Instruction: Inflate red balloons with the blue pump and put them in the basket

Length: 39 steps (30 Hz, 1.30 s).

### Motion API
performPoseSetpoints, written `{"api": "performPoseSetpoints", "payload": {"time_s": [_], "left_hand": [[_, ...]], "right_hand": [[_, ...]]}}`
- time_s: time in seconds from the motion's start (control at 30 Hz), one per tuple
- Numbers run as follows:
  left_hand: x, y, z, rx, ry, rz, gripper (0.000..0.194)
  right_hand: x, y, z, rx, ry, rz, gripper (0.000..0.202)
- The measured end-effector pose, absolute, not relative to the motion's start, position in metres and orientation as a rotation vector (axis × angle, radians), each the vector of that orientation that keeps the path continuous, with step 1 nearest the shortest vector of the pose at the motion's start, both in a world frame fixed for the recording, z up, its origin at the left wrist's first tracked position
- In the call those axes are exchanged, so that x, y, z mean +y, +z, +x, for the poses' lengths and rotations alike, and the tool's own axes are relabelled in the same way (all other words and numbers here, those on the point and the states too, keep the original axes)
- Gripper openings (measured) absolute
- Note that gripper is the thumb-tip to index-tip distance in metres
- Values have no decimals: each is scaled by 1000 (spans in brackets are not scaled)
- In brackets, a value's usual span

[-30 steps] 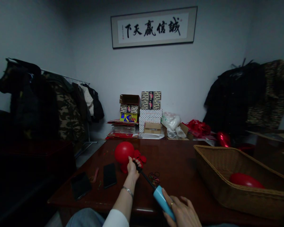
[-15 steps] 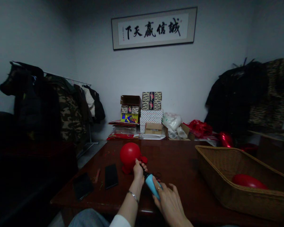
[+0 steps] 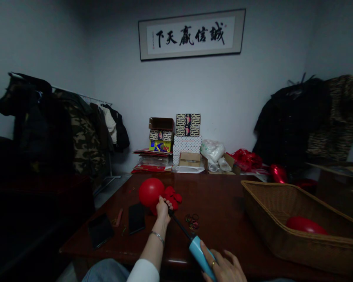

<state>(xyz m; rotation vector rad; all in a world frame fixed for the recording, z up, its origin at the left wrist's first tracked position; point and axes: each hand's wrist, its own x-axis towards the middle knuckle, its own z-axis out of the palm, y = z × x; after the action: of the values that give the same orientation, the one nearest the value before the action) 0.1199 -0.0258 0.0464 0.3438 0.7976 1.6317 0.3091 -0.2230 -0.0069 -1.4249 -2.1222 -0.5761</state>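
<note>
A red balloon (image 3: pixel 151 192), partly inflated, sits at the nozzle end of a blue hand pump (image 3: pixel 200 254). My left hand (image 3: pixel 164 207) is closed around the balloon's neck and the pump's black tip. My right hand (image 3: pixel 223 266) grips the blue barrel, which is drawn back so that a long black rod shows between the two hands. Several flat red balloons (image 3: pixel 173 197) lie on the table just behind my left hand. Between the rod and the table's middle is a small heap of coloured rubber bands (image 3: pixel 192 221).
On the dark red table (image 3: pixel 217 203) lie two black phones, one a flat black phone (image 3: pixel 136 218), the other a black device (image 3: pixel 100 230). A wicker basket (image 3: pixel 270 231) at the right holds a red balloon (image 3: pixel 306 225). Stacked boxes (image 3: pixel 188 145) stand at the back.
My right hand has pulled the blue barrel back, down and to the right, baring the black rod. My left hand and the balloon have shifted slightly left.
</note>
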Motion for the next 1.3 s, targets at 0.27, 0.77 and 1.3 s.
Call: {"api": "performPoseSetpoints", "payload": {"time_s": [0.27, 0.77, 1.3], "left_hand": [[-29, 47, 128, 724, 1620, 336, 31], [-42, 50, 152, 758, 1561, 429, 33], [-23, 46, 127, 772, 1618, 397, 33]], "right_hand": [[-222, 1, 307, -2111, -541, -1429, 68], [-185, 42, 257, -2070, -441, -1672, 58], [-223, 2, 311, -2135, -512, -1433, 70]]}}
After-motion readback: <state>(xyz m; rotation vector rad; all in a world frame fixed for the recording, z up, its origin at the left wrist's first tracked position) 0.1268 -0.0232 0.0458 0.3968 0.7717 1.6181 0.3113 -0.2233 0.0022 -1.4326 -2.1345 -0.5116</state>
